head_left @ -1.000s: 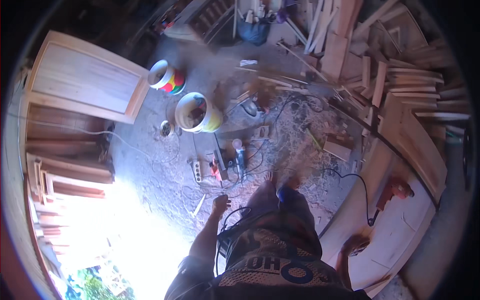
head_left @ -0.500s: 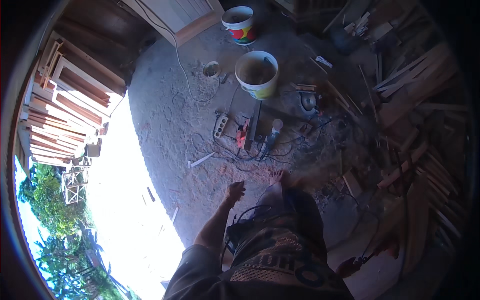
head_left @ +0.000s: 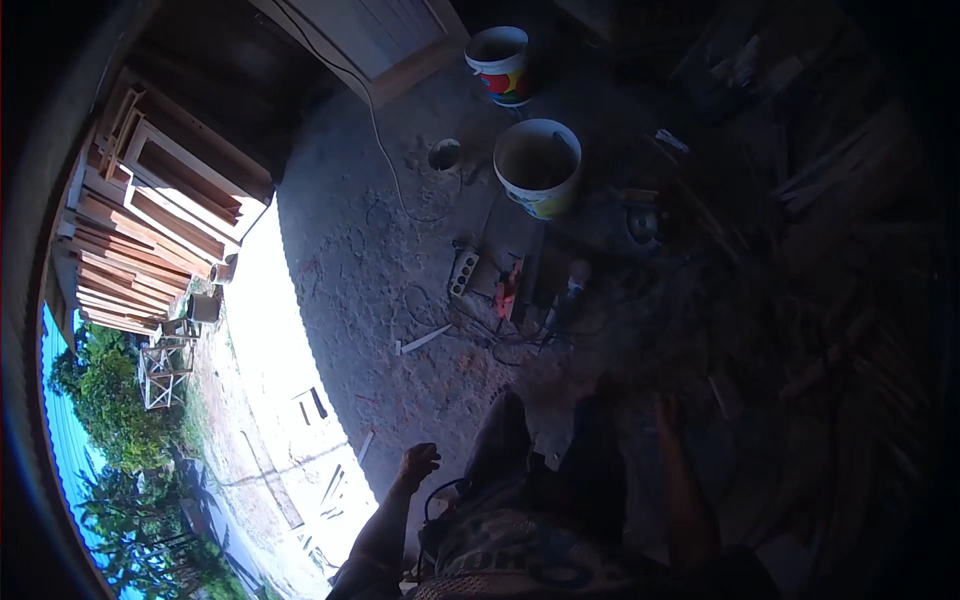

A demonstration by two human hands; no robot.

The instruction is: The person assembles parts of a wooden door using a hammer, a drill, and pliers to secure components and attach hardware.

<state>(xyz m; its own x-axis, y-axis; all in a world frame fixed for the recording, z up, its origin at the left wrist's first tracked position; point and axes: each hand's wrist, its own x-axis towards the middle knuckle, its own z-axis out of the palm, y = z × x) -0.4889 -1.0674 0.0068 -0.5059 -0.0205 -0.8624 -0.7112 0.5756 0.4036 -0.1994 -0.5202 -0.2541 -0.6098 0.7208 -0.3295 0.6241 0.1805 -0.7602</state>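
Observation:
My left hand point(head_left: 418, 464) hangs beside my left leg at the lower middle, its fingers curled in with nothing visible in them. In deep shade to the right of my legs is my right hand point(head_left: 668, 412); its fingers are too dim to read. Both hands are apart from the things on the floor. Ahead of them lie a red clamp-like tool point(head_left: 508, 290), a power strip point(head_left: 464, 272) with several sockets, and a corded power tool point(head_left: 574, 282). A pale angled strip point(head_left: 424, 339) lies nearer to my left hand.
Two white buckets, a near one point(head_left: 538, 205) and a far one point(head_left: 498, 62), stand ahead. Cables point(head_left: 420, 300) trail over the rough floor. A panelled wooden door point(head_left: 400, 75) lies at the back. Wooden frames point(head_left: 180, 180) lean at the left; dim timber point(head_left: 840, 170) lies at the right.
My view has shifted, so the floor things sit slightly lower and farther right. My left hand has drawn back and left. My right forearm now shows beside my legs, and the picture is darker.

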